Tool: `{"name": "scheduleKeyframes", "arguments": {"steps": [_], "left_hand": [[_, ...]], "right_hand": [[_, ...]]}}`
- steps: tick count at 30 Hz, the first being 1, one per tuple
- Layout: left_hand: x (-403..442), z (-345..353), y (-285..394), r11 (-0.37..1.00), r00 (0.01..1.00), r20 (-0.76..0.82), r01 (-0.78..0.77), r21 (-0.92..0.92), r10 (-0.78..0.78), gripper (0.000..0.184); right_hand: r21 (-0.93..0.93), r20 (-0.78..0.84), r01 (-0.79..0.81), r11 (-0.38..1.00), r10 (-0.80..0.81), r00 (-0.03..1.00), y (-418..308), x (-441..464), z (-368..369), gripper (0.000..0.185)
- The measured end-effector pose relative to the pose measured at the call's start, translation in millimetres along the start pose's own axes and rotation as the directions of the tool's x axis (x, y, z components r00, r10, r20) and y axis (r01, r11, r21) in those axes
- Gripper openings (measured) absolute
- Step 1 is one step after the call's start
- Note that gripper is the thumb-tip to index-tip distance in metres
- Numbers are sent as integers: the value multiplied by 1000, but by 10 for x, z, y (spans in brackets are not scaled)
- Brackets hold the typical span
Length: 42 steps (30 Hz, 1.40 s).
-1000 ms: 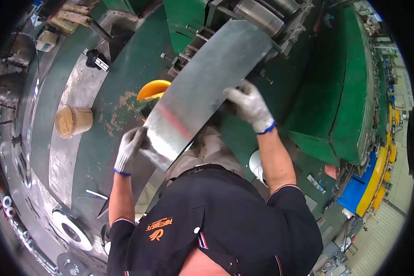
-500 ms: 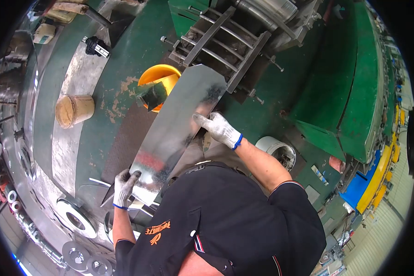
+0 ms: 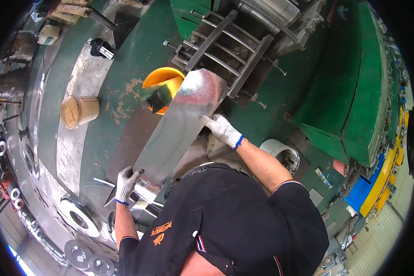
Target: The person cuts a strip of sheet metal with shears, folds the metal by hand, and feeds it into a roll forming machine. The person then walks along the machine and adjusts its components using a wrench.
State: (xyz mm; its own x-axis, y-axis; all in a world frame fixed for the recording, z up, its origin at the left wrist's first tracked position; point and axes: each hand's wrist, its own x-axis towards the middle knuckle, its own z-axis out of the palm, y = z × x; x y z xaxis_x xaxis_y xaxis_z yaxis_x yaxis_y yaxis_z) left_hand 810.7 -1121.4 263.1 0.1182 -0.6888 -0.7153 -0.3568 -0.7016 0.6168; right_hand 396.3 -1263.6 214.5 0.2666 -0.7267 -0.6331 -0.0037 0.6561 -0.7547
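Observation:
A long, shiny metal sheet [image 3: 177, 126] lies slantwise in front of my body, its cut-cornered far end beside a frame of metal bars [image 3: 230, 50]. My left hand [image 3: 126, 183], in a grey-white glove, grips the near left edge of the sheet, thumb on top. On the right edge, my gloved right hand [image 3: 223, 130] holds the sheet with the thumb over its surface; its other fingers are partly hidden. Behind the sheet's left edge stands a yellow bucket [image 3: 163, 73] with a dark piece at its rim.
Metal rollers [image 3: 273, 11] sit beyond the bar frame. A green machine housing [image 3: 340, 96] is at the right, and a white bucket [image 3: 278, 149] stands beside my right forearm. To the left are a tan tub [image 3: 79, 112], a black-and-silver tool [image 3: 100, 48] and metal rings [image 3: 79, 217].
The sheet has come back from over the bars and rollers towards my body, with both hands on it. Over the last half second it has barely shifted.

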Motion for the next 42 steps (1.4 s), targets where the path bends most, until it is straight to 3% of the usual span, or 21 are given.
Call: {"name": "scheduleKeyframes", "arguments": {"steps": [4, 6, 7, 9, 10, 11, 15, 17, 18, 23, 25, 26, 29, 30, 32, 33, 36, 37, 40, 41, 42], "left_hand": [[12, -61, -78, 988, 1000, 23, -10, -155, 14, 25], [-4, -35, -105, 990, 1000, 24, 21, -140, -17, 22], [-17, -7, -125, 995, 1000, 20, 22, -97, -20, 20], [-8, 70, -267, 992, 1000, 2, 24, -125, -24, 21], [-51, 162, -234, 987, 999, -12, -34, -154, 33, 22], [-28, 128, -461, 993, 1000, 15, 19, -114, -18, 18], [-72, 192, -240, 993, 1000, 6, 8, -122, -7, 19], [26, 144, -99, 998, 998, 9, 70, 4, -70, 17], [63, 179, 13, 994, 994, 4, 106, 14, -106, 14], [206, 212, -158, 999, 995, 85, 52, 1, -52, 22], [294, 220, -217, 1000, 997, 71, 27, -7, -27, 32], [360, 238, -148, 999, 998, 63, 30, -22, -29, 33], [695, 496, 533, 1000, 999, 41, -9, 23, 8, 31], [836, 611, 789, 999, 997, 63, -36, 15, 35, 31], [1014, 880, 1439, 978, 982, 126, -155, 140, 138, 34], [1151, 955, 1425, 984, 984, 131, -136, 114, 121, 34], [1226, 1062, 1439, 995, 985, 140, -101, 15, 98, 26], [1181, 1098, 1417, 993, 986, 116, -116, -20, 117, 24], [1092, 1135, 1322, 991, 989, 119, -77, -105, 89, 18], [1098, 1126, 1334, 998, 989, 140, -44, -39, 49, 18], [1122, 1169, 1355, 992, 990, 118, -60, -109, 73, 19]], "right_hand": [[-409, -96, -193, 892, 168, 981, -239, -28, 39, 62], [-179, -164, -94, 979, 65, 984, -134, 73, -1, 61], [128, -148, 64, 990, -45, 988, 48, 258, -4, 55], [-217, -218, 414, 884, -457, 862, 792, 626, -189, 45], [65, -240, 128, 990, -109, 965, 420, 444, -133, 36], [72, -241, 126, 989, -105, 965, 213, 313, -100, 36], [-17, -112, 175, 984, -175, 978, 90, 177, -32, 27], [99, -366, 579, 809, -511, 777, 251, 312, 134, 33], [333, -295, 222, 917, -123, 948, 245, 324, 45, 31], [390, -283, 174, 904, -62, 957, 220, 310, 79, 32], [246, -354, 243, 938, -147, 924, 218, 325, 77, 35], [94, -505, 425, 900, -325, 800, 423, 501, 204, 35], [3, -616, 430, 903, -337, 712, 546, 503, 300, 24], [218, -488, 192, 957, -63, 870, 135, 313, 231, 20], [-84, -459, 254, 964, -263, 848, 529, 397, 178, 33], [-513, -440, 410, 754, -641, 629, 806, 543, 172, 32], [-538, -381, 526, 659, -747, 545, 655, 540, 126, 33], [-354, -415, 351, 867, -482, 772, 601, 387, 127, 26], [-363, -509, 464, 808, -589, 628, 444, 370, 188, 18], [132, -585, 397, 908, -253, 771, 133, 335, 198, 22], [134, -590, 395, 909, -247, 769, 102, 357, 158, 22]]}}
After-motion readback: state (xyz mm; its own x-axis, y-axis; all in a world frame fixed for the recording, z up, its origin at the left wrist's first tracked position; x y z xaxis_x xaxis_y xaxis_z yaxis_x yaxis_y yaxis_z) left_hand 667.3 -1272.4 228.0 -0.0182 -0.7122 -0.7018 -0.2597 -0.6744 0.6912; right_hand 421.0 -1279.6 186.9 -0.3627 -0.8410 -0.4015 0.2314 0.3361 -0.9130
